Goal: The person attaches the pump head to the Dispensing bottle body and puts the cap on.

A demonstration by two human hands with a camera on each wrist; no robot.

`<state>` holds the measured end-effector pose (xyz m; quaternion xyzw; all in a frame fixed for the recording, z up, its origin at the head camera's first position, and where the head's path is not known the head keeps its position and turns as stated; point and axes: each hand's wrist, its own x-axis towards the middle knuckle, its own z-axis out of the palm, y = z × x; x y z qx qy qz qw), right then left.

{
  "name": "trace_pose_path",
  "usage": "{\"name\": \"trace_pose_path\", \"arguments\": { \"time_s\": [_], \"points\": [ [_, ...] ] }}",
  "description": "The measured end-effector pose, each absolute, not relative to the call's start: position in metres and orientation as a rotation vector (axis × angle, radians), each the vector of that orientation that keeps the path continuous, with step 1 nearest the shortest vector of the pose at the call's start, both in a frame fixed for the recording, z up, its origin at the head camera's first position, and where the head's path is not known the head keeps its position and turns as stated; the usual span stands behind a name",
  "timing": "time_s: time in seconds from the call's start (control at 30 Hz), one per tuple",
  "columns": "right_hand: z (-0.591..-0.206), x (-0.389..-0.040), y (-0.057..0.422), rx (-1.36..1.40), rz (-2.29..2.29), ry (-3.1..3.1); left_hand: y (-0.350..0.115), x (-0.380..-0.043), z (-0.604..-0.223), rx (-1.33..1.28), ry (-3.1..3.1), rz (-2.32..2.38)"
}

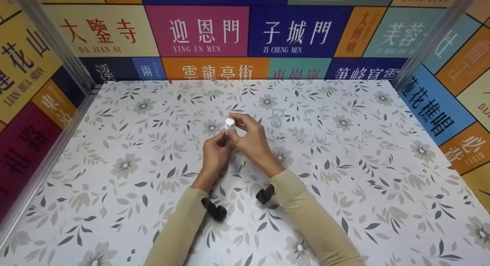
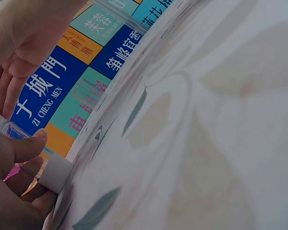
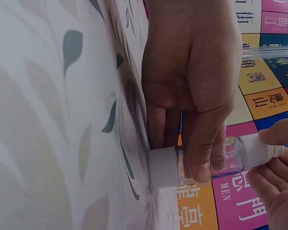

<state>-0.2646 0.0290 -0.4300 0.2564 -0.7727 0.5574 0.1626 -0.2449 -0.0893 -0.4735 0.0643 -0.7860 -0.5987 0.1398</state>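
A small clear bottle [image 3: 234, 155] with a white base [image 3: 163, 166] stands upright on the table near its middle. My left hand [image 1: 216, 153] grips the clear body, thumb and fingers on opposite sides, low by the base. My right hand [image 1: 250, 137] is at the top of the bottle, where its thumb and fingers pinch the white collar [image 3: 254, 150]. In the head view the bottle's white top [image 1: 230, 122] shows between the two hands, while the fingers hide most of the body.
A clear, see-through cap-like piece [image 1: 277, 118] stands on the table to the right of the hands. The table [image 1: 153, 204] has a floral cover. Panels with printed lettering [image 1: 199, 32] rise at the back and both sides. Each wrist wears a black camera [image 1: 214, 209].
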Motion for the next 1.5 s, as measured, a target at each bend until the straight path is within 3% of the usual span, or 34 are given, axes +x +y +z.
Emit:
{"name": "trace_pose_path", "arguments": {
  "time_s": [1.5],
  "points": [
    [-0.4333,-0.2643,0.0290,0.742,1.548,-2.209,-0.0901,-0.2431,-0.4741,0.151,-2.280,-1.698]
  ]
}}
